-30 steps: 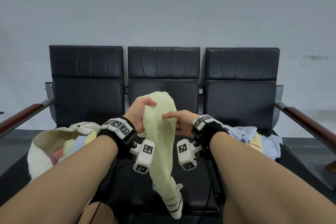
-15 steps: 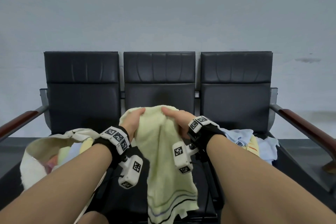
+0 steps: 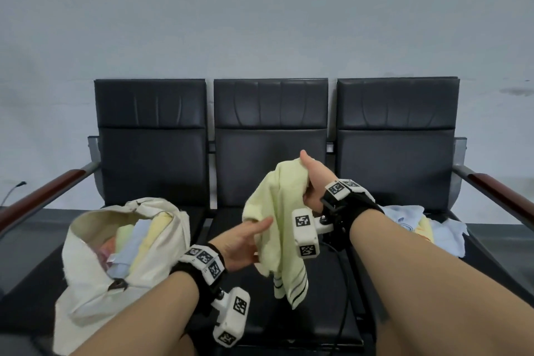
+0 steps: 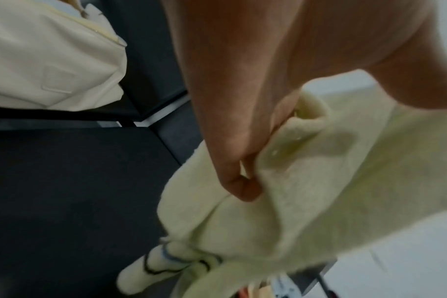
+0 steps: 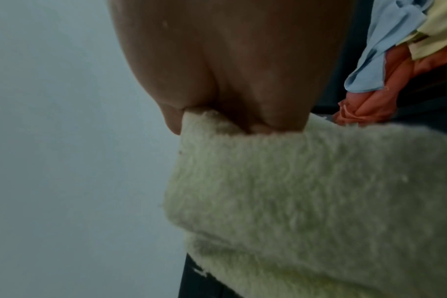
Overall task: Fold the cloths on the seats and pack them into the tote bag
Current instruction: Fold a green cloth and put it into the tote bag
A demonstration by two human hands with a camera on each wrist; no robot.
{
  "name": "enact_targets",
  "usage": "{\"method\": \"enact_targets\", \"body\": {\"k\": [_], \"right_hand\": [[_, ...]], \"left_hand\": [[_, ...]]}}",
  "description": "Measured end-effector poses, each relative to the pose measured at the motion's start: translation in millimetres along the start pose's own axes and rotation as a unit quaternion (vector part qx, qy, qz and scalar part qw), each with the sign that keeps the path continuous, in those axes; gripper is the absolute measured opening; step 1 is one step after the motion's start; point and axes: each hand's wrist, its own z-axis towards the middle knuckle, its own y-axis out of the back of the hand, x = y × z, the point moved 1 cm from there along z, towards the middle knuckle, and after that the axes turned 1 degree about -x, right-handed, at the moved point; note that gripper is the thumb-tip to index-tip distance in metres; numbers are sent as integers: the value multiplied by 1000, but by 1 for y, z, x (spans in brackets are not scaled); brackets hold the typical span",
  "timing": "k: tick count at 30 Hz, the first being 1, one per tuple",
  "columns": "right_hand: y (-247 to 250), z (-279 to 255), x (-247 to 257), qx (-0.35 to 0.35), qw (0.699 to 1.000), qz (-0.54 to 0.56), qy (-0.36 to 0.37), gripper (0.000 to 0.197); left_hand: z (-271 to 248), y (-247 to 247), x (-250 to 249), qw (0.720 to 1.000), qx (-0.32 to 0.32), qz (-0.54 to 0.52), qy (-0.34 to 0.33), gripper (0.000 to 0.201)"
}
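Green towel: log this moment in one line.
green towel unfolded, midair | right hand grips top | left hand pinches side | tote bag open, left seat

Dim, even, shadowless light; wide-angle bending at edges; both wrist views soft, motion-blurred.

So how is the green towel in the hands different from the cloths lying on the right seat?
The green towel hangs in the air over the middle seat, while the cloths lie loose on the right seat. The right hand grips the towel's top and the left hand holds it lower; nothing touches the cloths. The towel is thick and fluffy; the cloths look thin. None is folded yet.
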Motion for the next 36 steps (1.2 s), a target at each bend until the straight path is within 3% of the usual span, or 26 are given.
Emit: {"method": "enact_targets", "body": {"k": [2, 6, 8, 12, 16, 18, 20, 24, 27, 30, 31, 33, 35, 36], "right_hand": [[-9, -27, 7, 13, 1000, 19, -10, 67], [-8, -40, 9, 95, 995, -27, -10, 33], [-11, -46, 9, 105, 992, -68, -17, 19], [-11, -36, -3, 55, 959, -279, -1, 39], [-17, -45, -8, 23, 861, -507, 31, 32], [-19, -41, -12, 8, 827, -560, 43, 50], [-21, -39, -13, -4, 816, -576, 48, 65], [-28, -34, -10, -23, 846, -531, 33, 82], [-28, -30, -6, -50, 879, -473, 24, 87], [-27, -35, -1, -61, 900, -431, 4, 94], [-25, -34, 1, -67, 905, -420, 2, 98], [-15, -30, 3, -80, 918, -388, -8, 101], [-7, -36, 8, -98, 928, -360, -12, 83], [-4, -40, 11, -106, 931, -349, -7, 63]], "left_hand": [[5, 6, 11, 999, -50, 19, -5, 76], [4, 15, 9, 983, -116, -125, -72, 56], [0, 18, -2, 973, -112, -179, -91, 47], [-4, 25, -13, 971, -113, -192, -92, 37], [3, 38, -4, 964, -192, -150, -105, 33], [5, 45, 4, 959, -224, -145, -98, 34], [3, 50, 9, 952, -258, -142, -82, 36], [1, 64, 12, 945, -289, -134, -73, 61], [0, 72, 7, 942, -300, -130, -75, 54], [3, 87, 1, 940, -312, -116, -79, 84], [5, 89, -2, 941, -310, -108, -87, 82], [1, 80, -14, 943, -303, -94, -97, 54], [1, 80, -21, 944, -303, -83, -100, 36], [0, 81, -24, 944, -305, -83, -96, 36]]}}
